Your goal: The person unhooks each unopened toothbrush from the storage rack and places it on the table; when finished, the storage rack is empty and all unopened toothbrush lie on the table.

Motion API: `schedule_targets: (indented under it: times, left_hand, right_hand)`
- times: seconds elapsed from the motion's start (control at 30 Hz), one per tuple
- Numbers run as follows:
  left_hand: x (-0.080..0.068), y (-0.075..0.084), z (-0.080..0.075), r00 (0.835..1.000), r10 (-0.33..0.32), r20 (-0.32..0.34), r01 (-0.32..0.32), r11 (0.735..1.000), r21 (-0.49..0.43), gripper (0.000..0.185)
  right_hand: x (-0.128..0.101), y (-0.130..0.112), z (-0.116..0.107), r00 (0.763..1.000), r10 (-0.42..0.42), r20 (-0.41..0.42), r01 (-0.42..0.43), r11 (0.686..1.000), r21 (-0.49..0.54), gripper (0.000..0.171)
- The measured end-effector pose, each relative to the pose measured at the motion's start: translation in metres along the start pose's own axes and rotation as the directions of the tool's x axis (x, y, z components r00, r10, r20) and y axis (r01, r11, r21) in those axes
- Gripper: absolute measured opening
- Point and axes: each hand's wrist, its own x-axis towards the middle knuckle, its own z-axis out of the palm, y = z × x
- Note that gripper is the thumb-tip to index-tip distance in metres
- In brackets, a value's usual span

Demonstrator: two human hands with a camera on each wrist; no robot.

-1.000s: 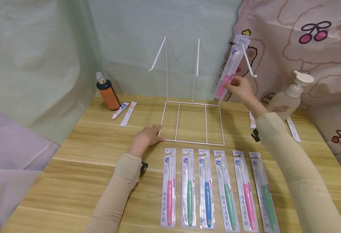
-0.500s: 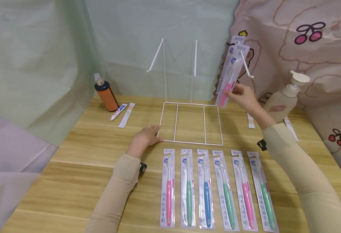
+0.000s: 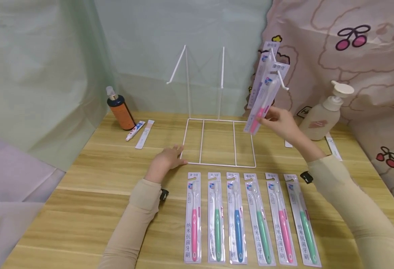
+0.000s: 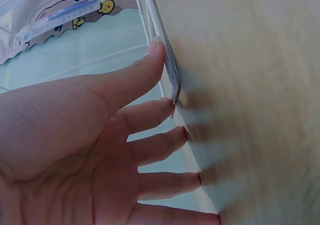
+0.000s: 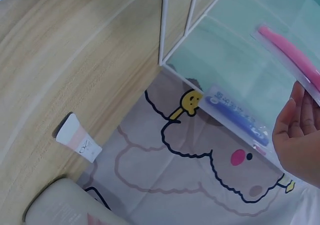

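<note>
My right hand [image 3: 266,118] pinches a packaged pink toothbrush [image 3: 263,101] by its lower part and holds it tilted at the right hook [image 3: 282,80] of a white wire rack [image 3: 218,142]. The pack's top sits on that hook's arm. A second pack [image 3: 263,65] hangs behind it, higher on the same arm. My left hand [image 3: 178,156] lies flat on the table with straight fingers at the front left corner of the rack's base. The left wrist view shows my left hand [image 4: 167,110] with its thumb against the wire. The right wrist view shows my right hand [image 5: 299,120] under the pink toothbrush pack [image 5: 290,50].
Several packaged toothbrushes [image 3: 240,218] lie side by side in front of the rack. An orange bottle [image 3: 120,111], a small tube [image 3: 135,130] and a paper strip [image 3: 144,134] stand at the back left. A pump bottle [image 3: 324,114] stands at the back right by the cherry-print cloth [image 3: 368,56].
My right hand has brought the pink pack lower along the hook's arm, toward its tip, uncovering the second pack behind. My left hand has stayed on the rack's base.
</note>
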Motion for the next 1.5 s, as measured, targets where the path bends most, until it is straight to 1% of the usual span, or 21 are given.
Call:
schedule_targets:
  times: [0.13,0.37,0.5,0.63,0.73,0.9,1.03,1.2,1.4,1.5]
  left_hand:
    - [0.0,0.0,0.0,1.0,0.0,0.001,0.0,1.0,-0.001,0.069]
    - [-0.003,0.0,-0.001,1.0,0.002,-0.005,-0.002,1.0,0.007,0.069]
    - [-0.002,-0.001,0.0,1.0,0.002,-0.01,-0.002,1.0,0.011,0.068]
    - [-0.002,-0.001,0.001,1.0,0.0,-0.006,0.0,1.0,0.011,0.068]
    - [-0.002,-0.002,0.002,1.0,-0.001,0.001,0.001,1.0,0.012,0.068]
    - [-0.003,-0.002,0.002,1.0,-0.01,0.005,0.009,1.0,0.008,0.068]
    - [-0.004,-0.001,0.002,1.0,-0.013,0.006,0.013,1.0,-0.001,0.069]
    - [-0.004,-0.002,0.002,1.0,-0.014,0.004,0.014,1.0,-0.019,0.069]
    - [-0.003,0.0,0.0,1.0,-0.011,0.009,0.011,1.0,-0.026,0.069]
    - [-0.002,0.0,0.0,1.0,-0.009,0.009,0.009,0.999,-0.031,0.069]
  right_hand:
    - [-0.008,-0.005,0.0,1.0,-0.015,0.012,0.015,1.0,0.002,0.034]
    - [-0.019,-0.01,-0.003,0.995,-0.088,0.052,0.091,0.994,-0.056,0.03]
    - [-0.027,-0.012,-0.004,0.992,-0.106,0.064,0.111,0.991,-0.08,0.026]
    - [-0.035,-0.013,-0.007,0.989,-0.131,0.072,0.139,0.983,-0.119,0.023]
    - [-0.041,-0.013,-0.011,0.981,-0.172,0.093,0.185,0.972,-0.147,0.021]
    - [-0.051,-0.014,-0.017,0.972,-0.2,0.127,0.22,0.961,-0.168,0.019]
    - [-0.059,-0.017,-0.02,0.971,-0.2,0.135,0.219,0.964,-0.149,0.017]
    - [-0.066,-0.018,-0.023,0.964,-0.227,0.139,0.241,0.966,-0.092,0.022]
    - [-0.076,-0.023,-0.026,0.973,-0.201,0.114,0.208,0.976,-0.056,0.023]
    - [-0.082,-0.027,-0.029,0.977,-0.187,0.099,0.193,0.98,-0.054,0.023]
